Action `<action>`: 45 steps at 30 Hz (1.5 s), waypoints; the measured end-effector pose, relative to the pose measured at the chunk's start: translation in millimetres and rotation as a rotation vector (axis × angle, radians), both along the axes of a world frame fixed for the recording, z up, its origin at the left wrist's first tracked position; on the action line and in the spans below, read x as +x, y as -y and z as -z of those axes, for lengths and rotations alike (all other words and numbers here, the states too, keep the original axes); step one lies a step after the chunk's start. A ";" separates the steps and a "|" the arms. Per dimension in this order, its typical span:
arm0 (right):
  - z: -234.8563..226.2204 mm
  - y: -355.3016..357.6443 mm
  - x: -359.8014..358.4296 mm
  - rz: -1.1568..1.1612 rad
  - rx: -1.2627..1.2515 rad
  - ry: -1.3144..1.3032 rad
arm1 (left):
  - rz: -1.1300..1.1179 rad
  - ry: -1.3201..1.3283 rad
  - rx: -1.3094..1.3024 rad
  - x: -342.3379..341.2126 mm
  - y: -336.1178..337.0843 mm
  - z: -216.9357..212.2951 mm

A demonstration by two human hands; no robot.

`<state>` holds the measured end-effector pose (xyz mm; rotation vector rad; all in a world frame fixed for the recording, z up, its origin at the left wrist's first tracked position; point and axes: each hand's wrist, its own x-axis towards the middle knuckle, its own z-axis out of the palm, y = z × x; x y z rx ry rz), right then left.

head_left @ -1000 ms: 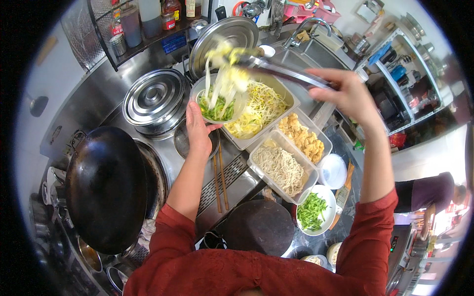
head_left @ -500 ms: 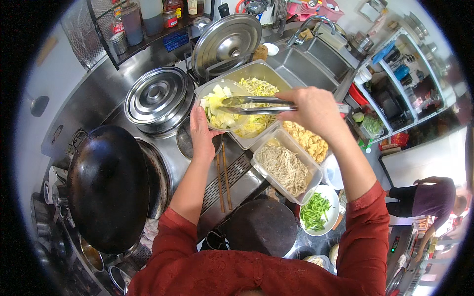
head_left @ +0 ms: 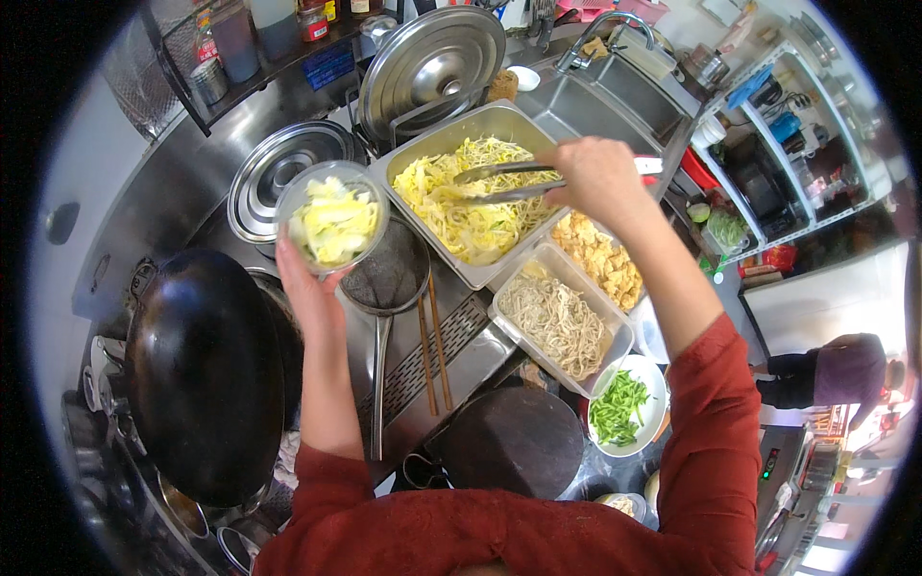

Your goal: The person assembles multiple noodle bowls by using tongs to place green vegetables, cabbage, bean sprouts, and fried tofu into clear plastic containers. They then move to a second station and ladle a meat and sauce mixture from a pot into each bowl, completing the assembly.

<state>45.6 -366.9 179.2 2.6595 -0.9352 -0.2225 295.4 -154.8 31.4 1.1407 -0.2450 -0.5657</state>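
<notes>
My left hand (head_left: 312, 293) grips a clear round plastic bowl (head_left: 380, 204) from its near left side. Pale yellow cut cabbage (head_left: 334, 223) lies in that bowl, which hovers above a mesh strainer (head_left: 384, 274) and the edge of a lidded pot. In my right hand (head_left: 605, 178) is a pair of metal tongs (head_left: 504, 169), closed around by my fingers. The tongs' tips are apart, over the cabbage and bean sprouts (head_left: 480, 206) in a deep steel tray (head_left: 432, 238). Nothing clearly shows between the tips.
A black wok (head_left: 206, 374) stands left. Chopsticks (head_left: 437, 350) lie beside the strainer. Right of the tray are a tub of grey-beige noodles (head_left: 557, 312), golden pieces (head_left: 605, 259) and a plate of cut greens (head_left: 618, 408). A round dark board (head_left: 514, 442) sits nearest me. Another person (head_left: 845, 370) stands far right.
My left hand has carried the bowl left, away from above the tray, uncovering the strainer and the cabbage in the tray. The tongs stay over the tray, a little to the right, with tips wider apart.
</notes>
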 end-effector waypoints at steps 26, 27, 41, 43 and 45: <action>-32.7 -27.7 -58.8 0.171 0.348 0.702 | 0.122 -0.102 -0.083 -26.8 -1.5 8.8; -39.9 -31.9 -63.1 0.182 0.407 0.756 | 0.118 -0.096 -0.084 -31.5 0.4 8.2; -61.5 -98.9 -55.6 0.057 0.168 0.461 | 0.348 -0.160 -0.052 -77.1 0.6 -7.1; -59.6 -108.2 -53.6 -0.066 0.200 0.427 | 0.365 -0.124 -0.001 -79.7 -3.8 -9.0; -55.0 -114.5 -50.6 -0.101 0.179 0.333 | 0.375 -0.111 0.003 -83.1 -6.9 -10.3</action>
